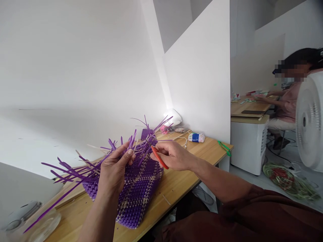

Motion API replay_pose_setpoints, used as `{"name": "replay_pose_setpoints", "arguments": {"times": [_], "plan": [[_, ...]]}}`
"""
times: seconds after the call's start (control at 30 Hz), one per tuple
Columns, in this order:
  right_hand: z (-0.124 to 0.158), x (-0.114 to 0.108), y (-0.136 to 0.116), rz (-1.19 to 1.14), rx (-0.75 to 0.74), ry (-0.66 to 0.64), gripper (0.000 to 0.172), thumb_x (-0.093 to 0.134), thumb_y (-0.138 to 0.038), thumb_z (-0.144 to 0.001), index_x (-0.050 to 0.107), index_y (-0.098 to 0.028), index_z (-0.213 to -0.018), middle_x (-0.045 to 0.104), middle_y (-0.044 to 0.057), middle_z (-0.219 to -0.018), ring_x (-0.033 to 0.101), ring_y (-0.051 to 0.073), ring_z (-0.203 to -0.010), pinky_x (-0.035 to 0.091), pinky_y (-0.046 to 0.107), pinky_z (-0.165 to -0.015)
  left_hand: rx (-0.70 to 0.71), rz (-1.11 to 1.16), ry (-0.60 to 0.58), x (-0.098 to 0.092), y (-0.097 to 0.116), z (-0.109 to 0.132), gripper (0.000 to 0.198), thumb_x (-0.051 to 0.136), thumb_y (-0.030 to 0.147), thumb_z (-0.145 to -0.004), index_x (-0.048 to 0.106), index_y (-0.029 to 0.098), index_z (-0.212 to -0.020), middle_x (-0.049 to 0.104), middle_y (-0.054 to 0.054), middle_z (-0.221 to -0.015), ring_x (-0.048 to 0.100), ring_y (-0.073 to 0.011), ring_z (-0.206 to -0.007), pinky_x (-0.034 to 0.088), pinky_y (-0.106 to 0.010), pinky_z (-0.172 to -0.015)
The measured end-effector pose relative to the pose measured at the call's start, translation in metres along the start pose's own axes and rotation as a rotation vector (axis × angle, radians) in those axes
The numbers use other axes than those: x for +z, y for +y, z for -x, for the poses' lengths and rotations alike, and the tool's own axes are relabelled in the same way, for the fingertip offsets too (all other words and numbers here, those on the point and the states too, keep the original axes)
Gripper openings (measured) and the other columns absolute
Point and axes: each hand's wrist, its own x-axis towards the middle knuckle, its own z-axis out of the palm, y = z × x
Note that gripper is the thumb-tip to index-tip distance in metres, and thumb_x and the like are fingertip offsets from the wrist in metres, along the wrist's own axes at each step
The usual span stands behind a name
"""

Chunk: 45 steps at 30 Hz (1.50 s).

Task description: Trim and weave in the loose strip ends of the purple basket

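Note:
A half-woven purple and beige basket (137, 190) lies on the wooden table (176, 183), with loose purple strips (68, 169) sticking out of its top edge. My left hand (114, 169) grips the basket's rim, fingers curled among the strips. My right hand (173, 155) is closed round an orange-handled tool (158, 157), probably small scissors or cutters, held at the strips near the rim. The tool's tip is hidden among the strips.
A white roll (196, 137), white cable (180, 137) and green strip (224, 148) lie at the table's far end. A clear container (42, 225) stands at the near left. Right: another person (290, 97) at a desk, a white fan (310, 121), coiled strips (287, 179) on the floor.

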Motion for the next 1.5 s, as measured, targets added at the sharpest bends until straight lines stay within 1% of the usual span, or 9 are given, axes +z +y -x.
{"name": "replay_pose_setpoints", "arguments": {"times": [0.13,0.33,0.47,0.57,0.7,0.87,1.13,1.27,1.5], "plan": [[-0.001,0.004,0.004,-0.056,0.001,0.003,0.030,0.065,-0.042,-0.087,0.056,-0.017,-0.073,0.057,-0.002,-0.064,0.050,0.009,-0.055,0.035,0.023,-0.049,-0.009,-0.012,-0.030,-0.003,0.001,0.002,0.062,0.091,0.029,-0.060,0.073,0.017,-0.118,0.069,-0.001,-0.066,0.057,-0.0101,-0.060,0.045,-0.022,-0.059],[-0.018,0.011,0.006,-0.293,0.027,0.157,0.019,0.071,-0.032,-0.080,0.063,-0.015,-0.083,0.059,-0.002,-0.065,0.052,0.009,-0.058,0.041,0.024,-0.054,0.016,-0.057,-0.067,-0.005,0.000,0.001,0.068,0.090,0.033,-0.062,0.069,0.018,-0.126,0.069,-0.001,-0.068,0.056,-0.0100,-0.058,0.046,-0.024,-0.058],[-0.044,0.022,0.006,-0.453,-0.003,0.235,0.028,0.079,-0.026,-0.071,0.069,-0.016,-0.095,0.063,-0.001,-0.070,0.057,0.010,-0.063,0.045,0.025,-0.060,0.033,-0.104,-0.098,-0.005,0.001,0.002,0.067,0.087,0.033,-0.067,0.067,0.020,-0.129,0.069,0.000,-0.067,0.055,-0.0089,-0.057,0.046,-0.023,-0.059],[-0.057,0.032,0.000,-0.519,-0.033,0.264,0.024,0.079,-0.026,-0.069,0.068,-0.016,-0.088,0.063,-0.002,-0.067,0.054,0.009,-0.060,0.045,0.025,-0.058,0.070,-0.144,-0.089,-0.004,0.000,0.005,0.065,0.085,0.032,-0.070,0.065,0.023,-0.131,0.070,0.000,-0.069,0.055,-0.0087,-0.059,0.047,-0.022,-0.061],[-0.060,0.040,-0.010,-0.545,0.002,0.311,0.020,0.080,-0.026,-0.066,0.066,-0.016,-0.076,0.060,-0.004,-0.061,0.052,0.008,-0.054,0.046,0.024,-0.055,0.135,-0.191,-0.032,-0.002,-0.002,0.011,0.064,0.083,0.033,-0.073,0.064,0.024,-0.133,0.072,0.000,-0.072,0.056,-0.0096,-0.059,0.046,-0.023,-0.061],[-0.059,0.039,-0.006,-0.545,-0.005,0.310,0.021,0.078,-0.029,-0.069,0.066,-0.017,-0.081,0.062,-0.003,-0.064,0.055,0.009,-0.059,0.046,0.025,-0.058,0.148,-0.208,-0.057,-0.001,-0.002,0.012,0.066,0.083,0.034,-0.073,0.063,0.023,-0.134,0.073,0.000,-0.073,0.054,-0.0095,-0.056,0.046,-0.024,-0.059],[-0.071,0.034,0.010,-0.575,0.030,0.347,0.031,0.081,-0.028,-0.066,0.068,-0.017,-0.091,0.065,-0.001,-0.071,0.059,0.011,-0.064,0.048,0.027,-0.061,0.125,-0.203,-0.038,-0.003,-0.006,0.011,0.052,0.083,0.033,-0.073,0.072,0.022,-0.122,0.075,-0.002,-0.075,0.055,-0.0094,-0.057,0.044,-0.022,-0.055],[-0.070,0.036,0.005,-0.618,0.037,0.310,0.027,0.082,-0.028,-0.064,0.066,-0.017,-0.083,0.062,-0.003,-0.066,0.056,0.010,-0.061,0.048,0.027,-0.062,0.130,-0.196,-0.044,-0.002,-0.004,0.010,0.051,0.083,0.033,-0.072,0.072,0.023,-0.121,0.075,-0.002,-0.074,0.053,-0.0088,-0.056,0.044,-0.022,-0.056],[-0.056,0.040,-0.011,-0.527,-0.139,0.237,0.019,0.077,-0.028,-0.072,0.067,-0.018,-0.084,0.059,-0.005,-0.063,0.051,0.007,-0.055,0.043,0.024,-0.053,0.133,-0.247,-0.029,-0.004,-0.002,0.010,0.043,0.083,0.036,-0.072,0.076,0.021,-0.112,0.073,-0.001,-0.070,0.051,-0.0088,-0.055,0.044,-0.022,-0.057]]}}
